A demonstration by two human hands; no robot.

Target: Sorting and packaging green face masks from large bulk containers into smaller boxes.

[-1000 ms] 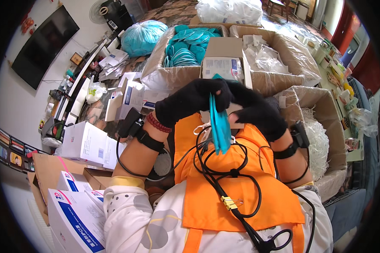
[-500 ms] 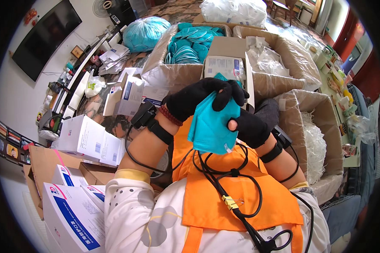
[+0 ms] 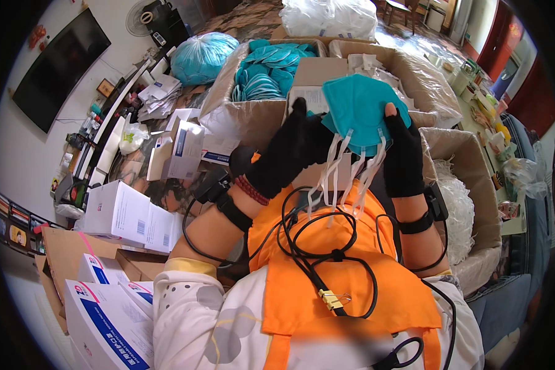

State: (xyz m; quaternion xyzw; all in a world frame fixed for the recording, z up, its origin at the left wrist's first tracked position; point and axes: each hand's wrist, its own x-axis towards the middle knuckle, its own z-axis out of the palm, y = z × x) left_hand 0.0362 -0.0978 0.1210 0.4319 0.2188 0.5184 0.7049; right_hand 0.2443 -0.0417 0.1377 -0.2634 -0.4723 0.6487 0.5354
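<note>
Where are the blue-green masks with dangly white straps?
In the head view, the flat teal masks with white ribbon straps are above and right of centre, held in the right black-gloved hand, with the left black-gloved hand beside them.

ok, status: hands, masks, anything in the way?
Right hand gripping teal masks. Left hand at their edge, grip unclear. White straps dangling beneath. Black cables looped over apron.

right hand (image 3: 404,157): grips teal masks (image 3: 356,110) | white straps (image 3: 368,174): hanging | left hand (image 3: 295,147): alongside
</note>
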